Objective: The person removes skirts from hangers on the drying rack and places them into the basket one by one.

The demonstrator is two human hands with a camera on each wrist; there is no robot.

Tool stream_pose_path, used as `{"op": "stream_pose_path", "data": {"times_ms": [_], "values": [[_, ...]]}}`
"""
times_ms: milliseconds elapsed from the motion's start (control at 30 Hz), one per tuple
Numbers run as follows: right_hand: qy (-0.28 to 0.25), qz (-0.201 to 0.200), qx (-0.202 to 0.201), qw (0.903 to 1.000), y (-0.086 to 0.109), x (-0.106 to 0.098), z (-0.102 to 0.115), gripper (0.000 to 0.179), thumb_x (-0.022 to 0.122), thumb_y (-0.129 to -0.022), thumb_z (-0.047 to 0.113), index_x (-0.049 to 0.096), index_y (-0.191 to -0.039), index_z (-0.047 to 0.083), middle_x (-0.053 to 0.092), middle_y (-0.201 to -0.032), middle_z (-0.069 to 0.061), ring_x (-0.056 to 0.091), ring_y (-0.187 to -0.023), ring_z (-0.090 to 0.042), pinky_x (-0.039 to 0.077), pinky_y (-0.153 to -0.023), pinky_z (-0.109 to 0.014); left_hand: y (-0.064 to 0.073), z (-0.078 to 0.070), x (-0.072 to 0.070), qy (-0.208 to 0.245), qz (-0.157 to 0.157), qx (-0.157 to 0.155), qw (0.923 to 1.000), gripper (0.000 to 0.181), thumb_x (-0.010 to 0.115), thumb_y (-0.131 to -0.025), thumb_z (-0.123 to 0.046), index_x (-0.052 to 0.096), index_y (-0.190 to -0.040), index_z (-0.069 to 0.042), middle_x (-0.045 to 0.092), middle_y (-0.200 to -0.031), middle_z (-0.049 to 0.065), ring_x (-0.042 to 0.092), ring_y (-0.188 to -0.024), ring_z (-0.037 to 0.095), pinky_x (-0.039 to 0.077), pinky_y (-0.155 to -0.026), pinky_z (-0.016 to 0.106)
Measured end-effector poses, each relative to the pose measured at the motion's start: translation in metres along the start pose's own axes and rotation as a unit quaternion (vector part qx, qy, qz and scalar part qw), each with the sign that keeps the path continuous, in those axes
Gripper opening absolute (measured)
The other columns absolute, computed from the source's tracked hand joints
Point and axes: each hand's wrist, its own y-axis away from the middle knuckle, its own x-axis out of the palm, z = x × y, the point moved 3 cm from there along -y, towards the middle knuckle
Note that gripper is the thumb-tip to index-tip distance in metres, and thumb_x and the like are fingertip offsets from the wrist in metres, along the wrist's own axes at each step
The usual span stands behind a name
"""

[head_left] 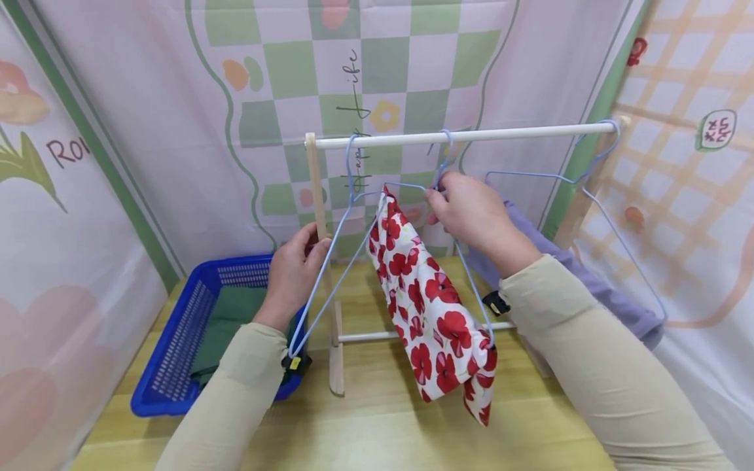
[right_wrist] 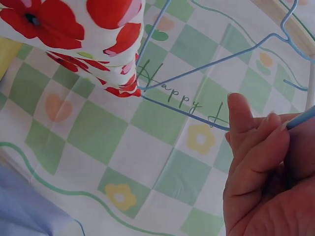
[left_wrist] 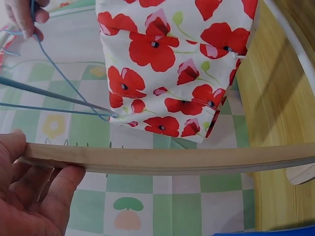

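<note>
My left hand [head_left: 297, 271] grips the upright wooden post [head_left: 318, 190] of a small clothes rack, its thumb and fingers around the wood in the left wrist view. With my right hand [head_left: 471, 209] I pinch a blue wire hanger [head_left: 472, 281] just below its hook, which loops over the white rail [head_left: 400, 139]. A white cloth with red poppies [head_left: 415, 294] hangs folded over this hanger. Another blue wire hanger [head_left: 330, 252], bare, hangs at the left end of the rail, passing in front of my left hand.
A blue plastic basket [head_left: 167, 347] with a folded dark green cloth [head_left: 226, 320] stands at the left on the wooden table [head_left: 406, 445]. At the right end, a third hanger [head_left: 624, 242] carries a lavender cloth [head_left: 612, 301]. A lower white bar [head_left: 368, 337] spans the rack.
</note>
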Motion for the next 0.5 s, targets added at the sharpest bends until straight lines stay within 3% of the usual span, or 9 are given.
{"op": "stream_pose_path", "data": {"times_ms": [333,500], "values": [[0.039,-0.003,-0.022,0.9990,-0.004,0.006,0.008,0.038,0.040,-0.111,0.030,0.067,-0.106,0.004,0.078,-0.094,-0.009,0.067,-0.088,-0.031,0.052,-0.078,-0.045,0.001,0.001,0.002,0.012,-0.002,0.000,0.9999,0.038,0.059,-0.109,-0.027,0.062,-0.139,-0.004,0.073,-0.118,0.014,0.070,-0.101,0.026,0.061,-0.084,0.043],[0.039,-0.009,-0.027,0.9988,-0.004,0.009,0.011,0.037,0.041,-0.111,0.028,0.068,-0.105,0.004,0.077,-0.092,-0.010,0.067,-0.086,-0.031,0.053,-0.078,-0.045,0.001,0.000,0.003,0.019,-0.002,-0.002,0.9998,0.035,0.058,-0.109,-0.027,0.063,-0.137,-0.005,0.073,-0.118,0.013,0.070,-0.101,0.026,0.060,-0.083,0.042]]}}
